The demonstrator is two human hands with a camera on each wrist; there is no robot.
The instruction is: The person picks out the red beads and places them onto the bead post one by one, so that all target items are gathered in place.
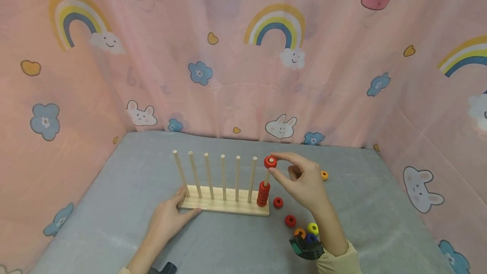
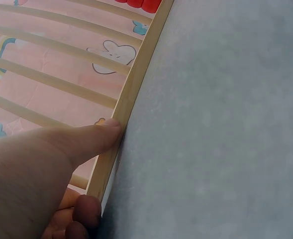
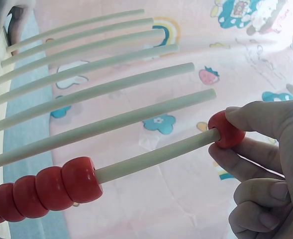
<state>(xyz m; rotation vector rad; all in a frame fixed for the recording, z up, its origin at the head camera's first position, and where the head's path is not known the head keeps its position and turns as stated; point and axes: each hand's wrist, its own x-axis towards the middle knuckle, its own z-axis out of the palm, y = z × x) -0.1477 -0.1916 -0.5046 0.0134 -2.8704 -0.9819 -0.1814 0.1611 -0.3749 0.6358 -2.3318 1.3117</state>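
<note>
A wooden peg board (image 1: pixel 228 206) with a row of several upright pegs stands on the table. My left hand (image 1: pixel 167 219) grips its left end, thumb (image 2: pixel 104 133) on the front edge and fingers around the end. At the rightmost peg, my right hand (image 1: pixel 304 179) pinches a red bead (image 3: pixel 227 130) between thumb and fingers. The bead sits around the tip of that peg, whose end shows in the hole. Lower on the same peg, several red beads (image 1: pixel 263 193) are stacked down to the base. The other pegs are bare.
Loose red beads (image 1: pixel 291 221) lie right of the board. Nearer the right wrist are a yellow bead (image 1: pixel 313 228), an orange bead (image 1: pixel 299 233) and a partly hidden blue bead (image 1: pixel 311 238). Another orange bead (image 1: pixel 324 175) lies behind the right hand. A patterned pink curtain (image 1: pixel 228 96) surrounds the grey tabletop (image 1: pixel 114 206).
</note>
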